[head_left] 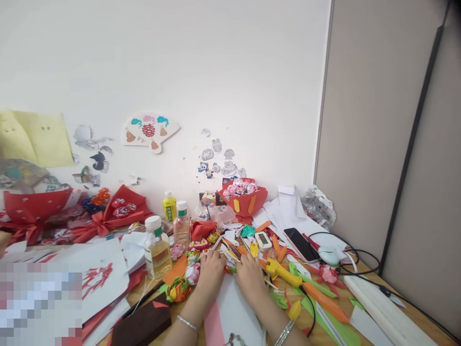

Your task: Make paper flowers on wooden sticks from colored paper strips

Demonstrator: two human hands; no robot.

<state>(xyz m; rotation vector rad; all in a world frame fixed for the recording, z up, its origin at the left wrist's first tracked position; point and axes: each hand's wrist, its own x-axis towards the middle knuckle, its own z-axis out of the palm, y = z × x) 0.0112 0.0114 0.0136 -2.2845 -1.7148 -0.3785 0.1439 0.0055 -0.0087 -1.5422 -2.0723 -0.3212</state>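
My left hand (212, 269) rests among paper scraps at the middle of the table, its fingers curled. A thin pale strip (217, 242) sticks up by its fingertips. Close beside it, my right hand (249, 273) is also closed, near a small dark brown piece (235, 251). The undersides of both hands are hidden, so whatever they hold cannot be made out. White paper (234, 302) with a pink edge lies between my forearms. Crumpled paper flowers (179, 289) sit left of my left hand. A yellow glue gun (284, 273) lies right of my right hand.
Bottles (157, 247) stand at left. A red paper bouquet (245, 199) is by the wall. A phone (301, 244), a white timer (263, 241), a cable (374, 264) and a long white power strip (370, 307) lie at right. Red-marked paper (72, 264) covers the left.
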